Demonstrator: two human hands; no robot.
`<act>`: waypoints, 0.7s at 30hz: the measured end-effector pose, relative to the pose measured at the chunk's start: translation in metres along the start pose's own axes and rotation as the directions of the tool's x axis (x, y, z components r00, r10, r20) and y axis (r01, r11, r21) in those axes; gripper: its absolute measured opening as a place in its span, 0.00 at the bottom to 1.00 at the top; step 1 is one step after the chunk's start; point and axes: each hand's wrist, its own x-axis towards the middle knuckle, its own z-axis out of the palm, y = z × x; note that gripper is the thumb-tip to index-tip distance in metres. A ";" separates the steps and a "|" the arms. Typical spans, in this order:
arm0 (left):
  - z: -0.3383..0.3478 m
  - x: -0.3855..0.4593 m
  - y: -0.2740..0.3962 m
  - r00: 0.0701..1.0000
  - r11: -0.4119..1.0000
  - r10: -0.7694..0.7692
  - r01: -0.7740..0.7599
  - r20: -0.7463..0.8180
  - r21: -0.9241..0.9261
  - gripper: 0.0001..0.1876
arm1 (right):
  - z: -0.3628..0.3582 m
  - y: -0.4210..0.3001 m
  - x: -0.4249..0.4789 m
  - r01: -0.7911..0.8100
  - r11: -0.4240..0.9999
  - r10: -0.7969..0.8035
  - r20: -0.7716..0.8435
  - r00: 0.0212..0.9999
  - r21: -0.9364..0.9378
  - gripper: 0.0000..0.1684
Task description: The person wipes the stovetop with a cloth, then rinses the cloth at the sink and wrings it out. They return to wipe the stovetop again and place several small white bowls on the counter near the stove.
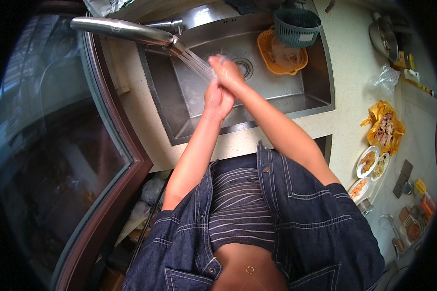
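Observation:
Water runs from a metal kitchen faucet (131, 32) onto both of my wet hands, above a stainless steel sink (189, 83). My left hand (219, 98) is lower, its wrist towards me and its fingers partly hidden by the other hand. Over it lies my right hand (226, 71), touching it, with the fingers near the water stream. I see no object in either hand, though the palms are partly hidden. Just beyond my right hand is the sink drain (244, 68). A yellow plastic basket (298, 69) with a clear plastic bag inside stands at the sink's right.
A green plastic basket (295, 25) overlaps the yellow one. An opened window frame (131, 163) borders the left. On the right counter lie plates of food (367, 162), a yellow bag with shredded meat (385, 127), a clear plastic bag (387, 79) and a metal bowl (380, 40).

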 end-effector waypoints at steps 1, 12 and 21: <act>0.001 0.000 0.000 0.999 0.998 -0.004 0.006 0.034 -0.068 0.26 | -0.004 0.004 0.007 -0.016 0.999 0.014 -0.041 0.999 -0.030 0.29; -0.002 0.001 0.008 0.995 0.993 0.104 -0.105 0.007 0.060 0.26 | 0.006 -0.016 -0.018 0.099 0.995 -0.100 -0.107 0.989 -0.018 0.29; 0.008 0.009 0.041 0.980 0.980 0.197 -0.196 -0.013 0.037 0.29 | 0.019 -0.039 -0.067 0.396 0.918 -0.389 -0.163 0.907 0.008 0.27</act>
